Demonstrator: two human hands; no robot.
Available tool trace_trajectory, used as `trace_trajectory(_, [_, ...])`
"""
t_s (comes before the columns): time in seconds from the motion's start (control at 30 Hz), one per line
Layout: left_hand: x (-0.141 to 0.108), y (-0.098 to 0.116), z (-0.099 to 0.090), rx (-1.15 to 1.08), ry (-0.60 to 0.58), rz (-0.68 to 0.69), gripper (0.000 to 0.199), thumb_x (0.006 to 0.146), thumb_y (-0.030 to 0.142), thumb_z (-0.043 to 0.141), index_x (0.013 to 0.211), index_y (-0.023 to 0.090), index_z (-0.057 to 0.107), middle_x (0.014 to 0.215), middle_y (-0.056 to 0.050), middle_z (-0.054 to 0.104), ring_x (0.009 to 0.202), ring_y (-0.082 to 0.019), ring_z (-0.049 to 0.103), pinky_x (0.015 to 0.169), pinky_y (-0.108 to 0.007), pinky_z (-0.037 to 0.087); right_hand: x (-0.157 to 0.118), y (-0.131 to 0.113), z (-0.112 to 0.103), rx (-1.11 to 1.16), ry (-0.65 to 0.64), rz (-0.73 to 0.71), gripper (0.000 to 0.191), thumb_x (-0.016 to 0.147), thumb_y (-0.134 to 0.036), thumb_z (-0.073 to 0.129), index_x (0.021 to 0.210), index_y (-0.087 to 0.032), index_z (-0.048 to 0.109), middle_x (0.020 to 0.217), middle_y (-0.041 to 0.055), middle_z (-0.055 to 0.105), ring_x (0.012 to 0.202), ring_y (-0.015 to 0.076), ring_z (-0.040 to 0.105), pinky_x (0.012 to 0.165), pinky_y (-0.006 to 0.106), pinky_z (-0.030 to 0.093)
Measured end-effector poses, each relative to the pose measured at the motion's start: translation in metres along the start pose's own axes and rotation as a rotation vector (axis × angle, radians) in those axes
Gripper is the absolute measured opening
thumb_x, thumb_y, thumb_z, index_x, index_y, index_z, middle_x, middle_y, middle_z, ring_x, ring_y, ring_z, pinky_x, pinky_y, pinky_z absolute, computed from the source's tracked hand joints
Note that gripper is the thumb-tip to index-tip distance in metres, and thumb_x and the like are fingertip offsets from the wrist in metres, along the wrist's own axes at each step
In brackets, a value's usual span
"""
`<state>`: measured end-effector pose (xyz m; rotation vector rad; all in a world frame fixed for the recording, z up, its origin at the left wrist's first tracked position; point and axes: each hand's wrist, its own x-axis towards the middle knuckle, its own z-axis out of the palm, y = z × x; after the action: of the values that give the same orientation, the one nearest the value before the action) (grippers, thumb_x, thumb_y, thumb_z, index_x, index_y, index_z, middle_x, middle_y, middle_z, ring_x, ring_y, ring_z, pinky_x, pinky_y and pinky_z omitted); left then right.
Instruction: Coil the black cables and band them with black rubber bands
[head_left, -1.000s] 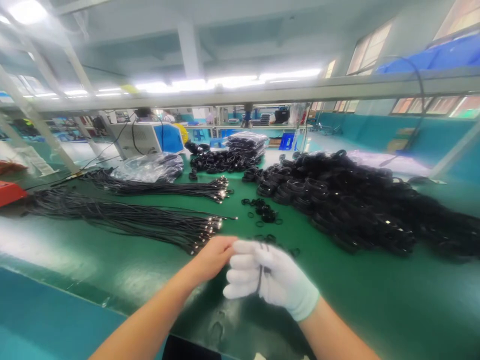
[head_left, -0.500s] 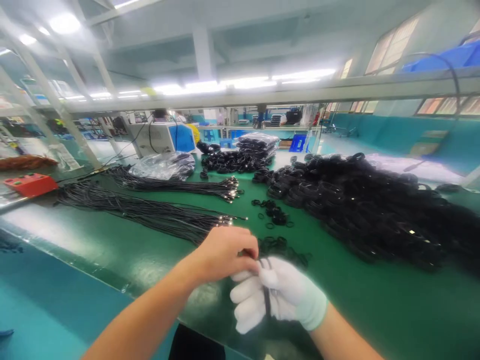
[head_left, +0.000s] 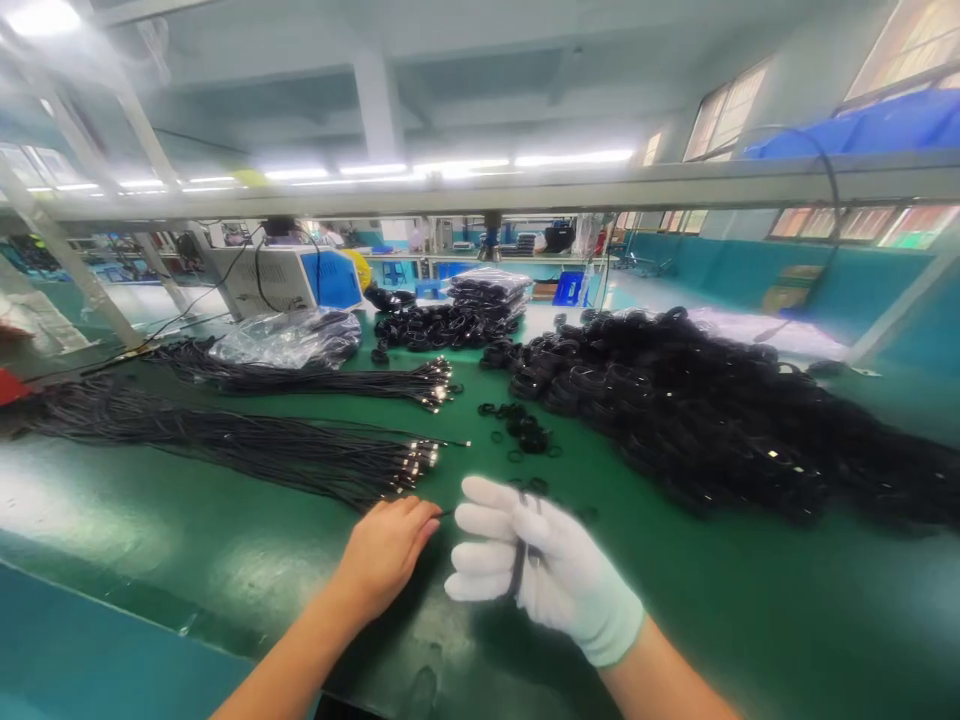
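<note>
My left hand (head_left: 391, 550) is bare and lies low over the table, beside the near ends of a black cable bundle (head_left: 247, 440) with metal tips. Its fingers are pressed together, and a thin black cable end (head_left: 445, 513) pokes out past the fingertips. To its right is my right hand (head_left: 544, 560) in a white glove, palm turned inward, fingers stretched out. A looped black cable (head_left: 517, 568) runs across that palm, the thumb pressed over it. Small black rings (head_left: 529, 430) lie scattered beyond the glove.
A large heap of coiled black cables (head_left: 675, 400) covers the right side. Behind are a second cable bundle (head_left: 352, 378), a clear plastic bag (head_left: 292, 338), more coils (head_left: 450, 325) and a blue-and-white machine (head_left: 292, 278). A metal rail (head_left: 450, 195) crosses above the green table (head_left: 142, 530).
My left hand has drawn away from the glove, left and down to the cable bundle. My right hand has opened its fingers wider, the loop still in it. The view has shifted right.
</note>
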<state>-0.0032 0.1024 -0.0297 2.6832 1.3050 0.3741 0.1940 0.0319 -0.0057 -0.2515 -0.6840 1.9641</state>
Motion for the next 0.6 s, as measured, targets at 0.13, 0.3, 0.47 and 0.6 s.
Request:
trace_trajectory(0.13, [-0.015,0.030,-0.009,0.139,-0.147,0.006,0.027,0.092,0.027,0.033,0.086,0.023,0.060,0.079,-0.001,0.066,0.070,-0.018,0.061,0.063,-0.028,0.037,-0.001,-0.008,-0.002,-0.075,0.105,-0.057,0.045,0.077,-0.039,0.067,0.116,-0.020,0.053,0.103,0.0079,0.062,0.079,0.0187,0.061,0.082,0.048,0.045])
trace_trajectory(0.3, [-0.032,0.071,-0.016,0.058,-0.165,0.138,0.022,0.090,0.024,0.039,0.076,0.020,0.055,0.073,0.000,0.066,0.061,-0.016,0.058,0.056,-0.028,0.033,0.002,-0.006,-0.004,-0.148,0.241,-0.092,0.042,0.077,-0.034,0.068,0.113,-0.016,0.055,0.106,0.0114,0.064,0.088,0.0228,0.064,0.088,0.049,0.044])
trace_trajectory(0.47, [-0.013,0.060,-0.040,0.066,-0.029,0.313,0.017,0.086,0.030,0.052,0.075,0.020,0.058,0.072,0.000,0.064,0.065,-0.015,0.055,0.059,-0.027,0.032,0.000,0.010,-0.010,-0.238,0.177,0.085,0.030,0.083,-0.025,0.063,0.107,-0.009,0.058,0.099,0.0157,0.066,0.086,0.0219,0.065,0.082,0.040,0.047])
trace_trajectory(0.6, [0.007,0.043,-0.066,-0.146,-0.083,0.356,0.011,0.080,0.031,0.064,0.075,0.021,0.065,0.073,0.003,0.063,0.071,-0.012,0.055,0.065,-0.023,0.036,-0.004,0.021,-0.011,-0.146,-0.052,0.285,0.039,0.081,-0.030,0.065,0.107,-0.002,0.059,0.095,0.0194,0.066,0.085,0.0271,0.067,0.081,0.049,0.048])
